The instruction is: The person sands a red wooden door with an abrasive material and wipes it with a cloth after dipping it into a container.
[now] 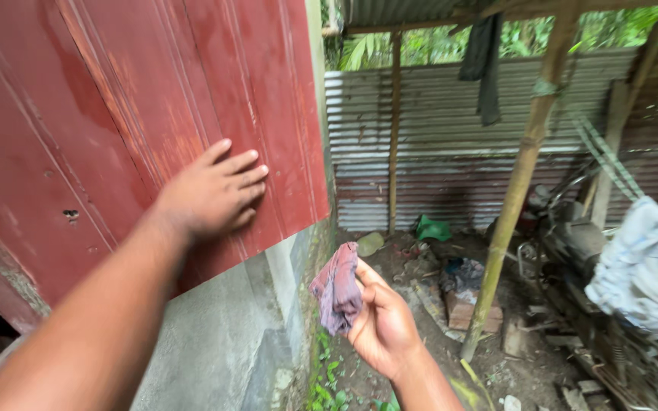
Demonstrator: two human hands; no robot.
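Two hands: both in shot, well apart
left hand (211, 194): flat on the red shutter (138, 114), fingers spread a bit, gripping nothing
right hand (382, 323): lower down, palm up, pinching a rag (336, 289) between thumb and fingers
rag: purplish, crumpled, hanging off the right hand just past the shutter's corner, in front of the grey wall (222, 342)
behind: tin fence (451, 152), leaning pole (515, 190), bricks (470, 312) in the dirt, pale cloth (645, 266) on the right
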